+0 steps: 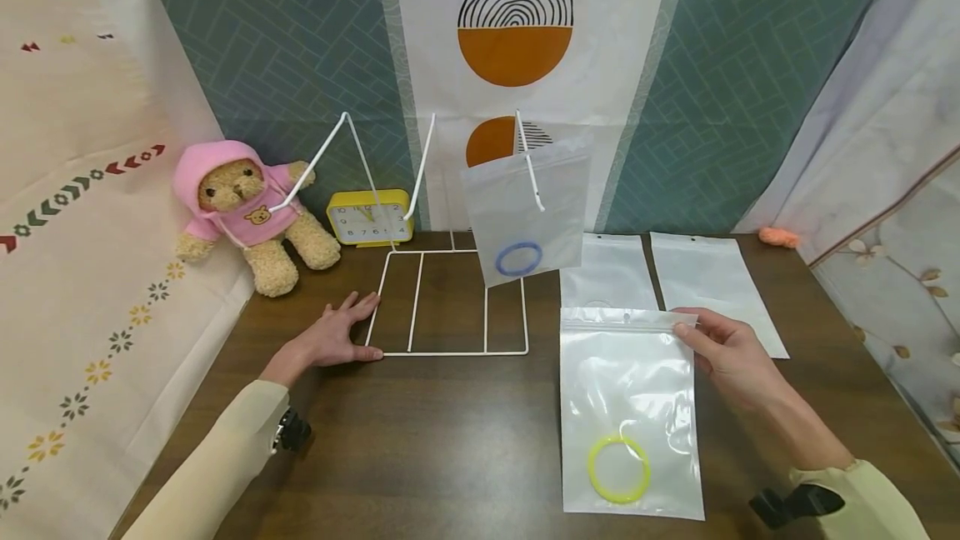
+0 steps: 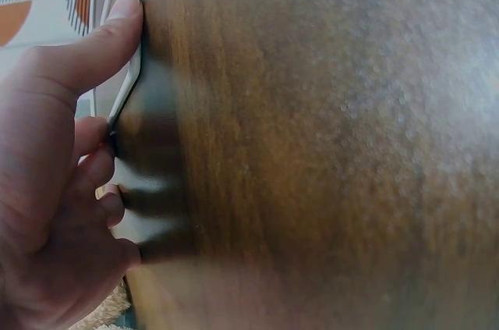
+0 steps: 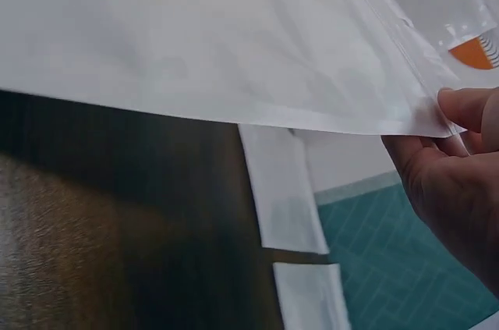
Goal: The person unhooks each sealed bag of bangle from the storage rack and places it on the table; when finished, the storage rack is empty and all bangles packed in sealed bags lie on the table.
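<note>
My right hand [image 1: 738,352] pinches the top right corner of a white zip-lock bag [image 1: 630,390], thumb in front. Through its clear face shows a yellow ring [image 1: 618,469] near the bottom. In the right wrist view the bag [image 3: 203,49] stretches away from the thumb, its underside over the table. My left hand [image 1: 341,333] rests on the table with spread fingers, touching the front left corner of a white wire rack [image 1: 450,354]. In the left wrist view the thumb lies along the wire [image 2: 125,96]. Another zip-lock bag [image 1: 551,198], holding a blue ring [image 1: 519,258], hangs from the rack's right prong [image 1: 529,165].
Two more white bags [image 1: 611,269] [image 1: 712,282] lie flat at the back right. A yellow clock [image 1: 371,217] stands behind the rack, with a teddy bear [image 1: 251,215] in a pink hoodie to its left. Other upright prongs [image 1: 422,165] rise from the rack. An orange object [image 1: 778,237] sits at the far right.
</note>
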A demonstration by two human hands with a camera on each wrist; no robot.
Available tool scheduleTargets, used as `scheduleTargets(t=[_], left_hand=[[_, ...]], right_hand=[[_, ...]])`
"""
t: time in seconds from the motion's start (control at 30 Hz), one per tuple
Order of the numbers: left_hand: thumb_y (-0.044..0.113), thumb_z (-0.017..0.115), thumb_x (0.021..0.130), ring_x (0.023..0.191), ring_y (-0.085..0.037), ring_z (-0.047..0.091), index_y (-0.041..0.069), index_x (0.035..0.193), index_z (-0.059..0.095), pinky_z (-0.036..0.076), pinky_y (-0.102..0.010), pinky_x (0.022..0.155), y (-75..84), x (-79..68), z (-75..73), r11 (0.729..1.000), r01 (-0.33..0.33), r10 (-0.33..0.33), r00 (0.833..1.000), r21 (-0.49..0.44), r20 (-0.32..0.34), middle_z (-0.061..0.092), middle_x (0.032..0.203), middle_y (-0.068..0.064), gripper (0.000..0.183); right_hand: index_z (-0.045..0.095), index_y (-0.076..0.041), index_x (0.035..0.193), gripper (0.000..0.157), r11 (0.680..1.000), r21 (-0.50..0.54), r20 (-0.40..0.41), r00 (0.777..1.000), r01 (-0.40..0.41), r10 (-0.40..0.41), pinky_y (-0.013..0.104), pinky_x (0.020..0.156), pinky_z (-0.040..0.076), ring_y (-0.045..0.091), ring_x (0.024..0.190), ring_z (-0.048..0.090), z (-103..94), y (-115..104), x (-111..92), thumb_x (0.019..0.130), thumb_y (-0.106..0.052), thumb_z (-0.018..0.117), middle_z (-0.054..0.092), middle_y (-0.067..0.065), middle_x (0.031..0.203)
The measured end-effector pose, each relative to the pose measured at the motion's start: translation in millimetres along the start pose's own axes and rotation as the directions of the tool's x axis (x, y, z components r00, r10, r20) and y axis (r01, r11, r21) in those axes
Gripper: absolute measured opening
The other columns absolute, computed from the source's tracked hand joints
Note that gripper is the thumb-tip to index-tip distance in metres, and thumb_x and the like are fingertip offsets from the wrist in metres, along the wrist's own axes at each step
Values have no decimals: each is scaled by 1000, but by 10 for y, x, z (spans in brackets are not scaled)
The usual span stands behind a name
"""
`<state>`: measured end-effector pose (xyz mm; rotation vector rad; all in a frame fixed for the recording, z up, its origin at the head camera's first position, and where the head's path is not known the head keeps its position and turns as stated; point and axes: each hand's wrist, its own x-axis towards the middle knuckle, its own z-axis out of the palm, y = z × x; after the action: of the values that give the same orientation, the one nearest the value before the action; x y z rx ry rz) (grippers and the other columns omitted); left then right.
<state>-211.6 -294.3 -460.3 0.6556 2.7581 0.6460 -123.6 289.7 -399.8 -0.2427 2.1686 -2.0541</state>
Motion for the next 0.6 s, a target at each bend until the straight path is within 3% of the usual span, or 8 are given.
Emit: scheduleTargets(t=[0.17,0.27,0.47,0.6], left_hand=[[50,80,81,144,-53,13,-2,155,31,9,-77,105,8,0,-4,1000,-4,4,1000,9,-5,27,160,-22,103],[49,80,81,145,-52,13,-2,155,31,9,-76,106,6,0,-8,1000,-2,2,1000,10,-9,27,160,-21,102],[49,80,80,145,-53,12,-2,154,31,9,-77,105,7,-2,-6,1000,-4,4,1000,9,-9,27,160,-22,102],[49,80,81,145,-53,12,-2,155,31,8,-76,106,9,-6,-8,1000,2,-2,1000,2,-2,26,160,-21,103]], right_hand=[[65,-8,126,24,995,-84,-17,999,-53,51,23,63,52,14,74,58,-61,159,4,103,-13,58,66,-1,94],[63,-5,127,26,992,-108,1,997,-72,72,25,69,55,13,80,62,-102,226,-2,103,-14,58,69,-2,100],[60,5,129,28,996,-78,58,997,-44,49,29,73,58,14,87,68,-116,330,-19,103,-6,56,71,0,105],[57,9,130,32,990,-133,44,998,-47,53,30,70,58,14,84,68,-113,375,-50,102,-7,57,72,0,102]])
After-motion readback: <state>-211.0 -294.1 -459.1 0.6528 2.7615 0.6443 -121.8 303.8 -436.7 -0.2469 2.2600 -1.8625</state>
